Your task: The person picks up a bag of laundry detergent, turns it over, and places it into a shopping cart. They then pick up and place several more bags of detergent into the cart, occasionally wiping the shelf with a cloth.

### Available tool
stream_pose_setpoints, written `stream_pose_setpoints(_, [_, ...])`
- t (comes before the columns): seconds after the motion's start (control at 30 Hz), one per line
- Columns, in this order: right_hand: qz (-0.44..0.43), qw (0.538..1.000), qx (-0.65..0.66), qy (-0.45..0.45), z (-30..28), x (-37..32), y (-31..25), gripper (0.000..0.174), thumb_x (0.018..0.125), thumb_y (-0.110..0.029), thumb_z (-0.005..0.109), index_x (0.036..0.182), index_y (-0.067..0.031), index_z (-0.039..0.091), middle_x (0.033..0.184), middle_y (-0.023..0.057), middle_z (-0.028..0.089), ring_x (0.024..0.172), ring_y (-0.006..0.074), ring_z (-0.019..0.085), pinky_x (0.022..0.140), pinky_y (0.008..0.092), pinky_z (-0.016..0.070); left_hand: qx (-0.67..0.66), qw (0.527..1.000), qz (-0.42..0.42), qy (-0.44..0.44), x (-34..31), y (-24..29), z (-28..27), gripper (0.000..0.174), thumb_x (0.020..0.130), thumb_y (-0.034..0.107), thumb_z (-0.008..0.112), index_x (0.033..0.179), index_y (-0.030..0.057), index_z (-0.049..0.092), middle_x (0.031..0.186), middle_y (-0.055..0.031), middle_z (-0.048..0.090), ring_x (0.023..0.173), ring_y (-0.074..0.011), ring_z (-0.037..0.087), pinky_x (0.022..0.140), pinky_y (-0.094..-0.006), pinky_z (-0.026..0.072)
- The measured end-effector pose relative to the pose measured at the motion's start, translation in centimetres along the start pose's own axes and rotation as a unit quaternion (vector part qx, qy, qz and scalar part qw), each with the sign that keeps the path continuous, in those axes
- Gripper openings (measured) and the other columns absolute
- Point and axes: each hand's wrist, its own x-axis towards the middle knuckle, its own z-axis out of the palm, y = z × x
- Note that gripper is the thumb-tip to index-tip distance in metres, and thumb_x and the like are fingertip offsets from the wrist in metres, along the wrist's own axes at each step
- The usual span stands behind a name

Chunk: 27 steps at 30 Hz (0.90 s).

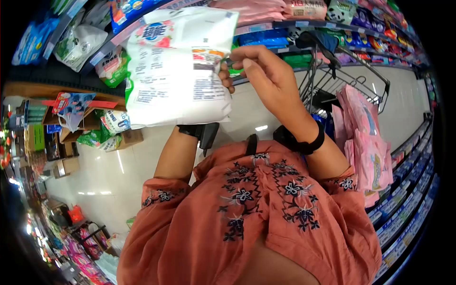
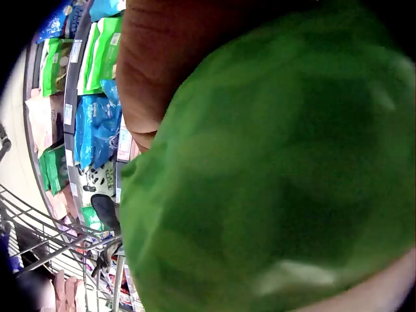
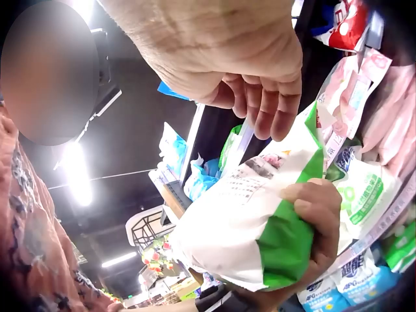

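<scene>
A white bag (image 1: 178,71) with green edges and printed text is held up in front of the body. My left hand (image 1: 225,80) grips it from behind, fingertips showing at its right edge. In the right wrist view, the left hand (image 3: 318,218) curls round the green side of the bag (image 3: 227,208). The green of the bag (image 2: 273,162) fills much of the left wrist view beside my left hand (image 2: 153,65). Beside the bag's upper right edge, my right hand (image 1: 273,76) has loosely bent fingers; the right wrist view shows this hand (image 3: 253,71) above the bag, holding nothing.
Shelves of packaged goods (image 1: 266,38) curve across the front. A wire cart (image 1: 351,80) stands at the right, with pink packages (image 1: 365,142) by it. Boxes and bags (image 1: 111,128) sit at the left, above tiled floor (image 1: 109,180).
</scene>
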Motion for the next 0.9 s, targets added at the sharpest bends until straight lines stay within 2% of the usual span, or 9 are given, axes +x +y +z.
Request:
stream_pose_setpoints(0.07, [0.005, 1.0, 0.02, 0.003, -0.3, 0.1, 0.2, 0.022, 0.102, -0.007, 0.047, 0.116, 0.0043, 0.06, 0.1, 0.0116, 0.069, 0.086, 0.014, 0.071, 0.073, 0.0258, 0.0575, -0.042, 0.995, -0.059, -0.067, 0.9, 0.5, -1.5, 0.04, 0.103, 0.037, 0.048, 0.111, -0.0001, 0.06, 0.086, -0.007, 0.062, 0.075, -0.0227, 0.057, 0.075, -0.0355, 0.049])
stream_pose_setpoints(0.17, [-0.141, 0.985, -0.095, 0.013, -1.2, 0.8, 3.0, 0.023, 0.101, -0.007, 0.047, 0.118, 0.0041, 0.058, 0.1, 0.0129, 0.069, 0.084, 0.015, 0.071, 0.072, 0.0271, 0.0584, -0.052, 0.992, -0.074, -0.085, 0.6, 0.8, -1.1, 0.037, 0.103, 0.035, 0.048, 0.109, 0.0008, 0.06, 0.085, -0.0055, 0.061, 0.076, -0.0209, 0.056, 0.074, -0.035, 0.0473])
stream_pose_setpoints(0.2, [-0.054, 0.998, -0.013, 0.005, -0.7, 0.4, 1.4, 0.023, 0.1, -0.006, 0.047, 0.117, 0.0043, 0.059, 0.1, 0.0131, 0.07, 0.085, 0.0154, 0.071, 0.072, 0.0282, 0.0592, -0.039, 0.994, -0.061, -0.082, 0.4, 0.9, -0.7, 0.036, 0.103, 0.034, 0.047, 0.109, 0.0009, 0.06, 0.085, -0.0055, 0.061, 0.076, -0.0208, 0.056, 0.074, -0.035, 0.0473])
stream_pose_setpoints(0.33, [0.014, 0.993, 0.12, 0.001, -0.1, 0.3, 2.0, 0.02, 0.1, -0.005, 0.048, 0.113, 0.0048, 0.06, 0.097, 0.0112, 0.07, 0.084, 0.0147, 0.071, 0.071, 0.0276, 0.0595, -0.019, 0.993, -0.054, -0.106, 0.5, 1.0, 0.3, 0.04, 0.101, 0.038, 0.046, 0.107, 0.0011, 0.059, 0.084, -0.0045, 0.058, 0.077, -0.0207, 0.054, 0.075, -0.0357, 0.0462])
stream_pose_setpoints(0.5, [0.009, 0.993, 0.119, 0.008, -0.2, 0.4, 2.0, 0.02, 0.1, -0.006, 0.049, 0.111, 0.003, 0.062, 0.094, 0.0099, 0.07, 0.082, 0.0145, 0.072, 0.071, 0.0275, 0.0589, -0.049, 0.989, -0.057, -0.124, 1.2, 1.1, -0.1, 0.039, 0.102, 0.037, 0.045, 0.109, 0.0007, 0.057, 0.085, -0.006, 0.056, 0.077, -0.0228, 0.052, 0.074, -0.038, 0.0454])
stream_pose_setpoints(0.53, [0.008, 0.993, 0.117, 0.011, -0.2, 0.4, 2.0, 0.019, 0.099, -0.005, 0.05, 0.111, 0.0024, 0.063, 0.094, 0.0098, 0.07, 0.081, 0.0144, 0.072, 0.071, 0.0277, 0.0586, -0.072, 0.978, -0.081, -0.18, 1.6, 1.2, -0.6, 0.043, 0.102, 0.039, 0.044, 0.114, -0.0008, 0.056, 0.092, -0.0085, 0.056, 0.082, -0.0241, 0.053, 0.08, -0.0397, 0.048])
stream_pose_setpoints(0.73, [-0.171, 0.977, -0.13, 0.001, -0.3, 0.2, 3.4, 0.022, 0.091, -0.003, 0.056, 0.112, -0.0013, 0.066, 0.091, 0.0117, 0.067, 0.08, 0.0248, 0.07, 0.07, 0.0327, 0.0541, -0.074, 0.982, -0.071, -0.159, 1.8, 1.5, -0.2, 0.044, 0.103, 0.04, 0.042, 0.116, -0.001, 0.054, 0.093, -0.0086, 0.055, 0.084, -0.0236, 0.053, 0.081, -0.0392, 0.0474])
stream_pose_setpoints(0.83, [-0.158, 0.973, -0.164, -0.02, -0.2, -0.4, 2.5, 0.024, 0.09, -0.002, 0.057, 0.112, -0.0013, 0.066, 0.095, 0.0128, 0.065, 0.079, 0.0281, 0.067, 0.069, 0.0332, 0.0527, -0.072, 0.983, -0.068, -0.156, 1.9, 1.5, 0.0, 0.044, 0.103, 0.04, 0.042, 0.116, -0.0011, 0.053, 0.094, -0.0086, 0.055, 0.085, -0.0234, 0.053, 0.082, -0.039, 0.0471])
stream_pose_setpoints(0.9, [-0.117, 0.984, -0.129, -0.024, -0.3, -0.6, 2.0, 0.024, 0.09, -0.002, 0.058, 0.113, -0.0006, 0.066, 0.097, 0.0126, 0.065, 0.078, 0.0256, 0.066, 0.07, 0.0318, 0.0525, -0.068, 0.986, -0.06, -0.142, 2.1, 1.7, -0.1, 0.045, 0.103, 0.04, 0.041, 0.117, -0.0011, 0.053, 0.095, -0.0086, 0.055, 0.085, -0.0233, 0.052, 0.083, -0.0388, 0.0469])
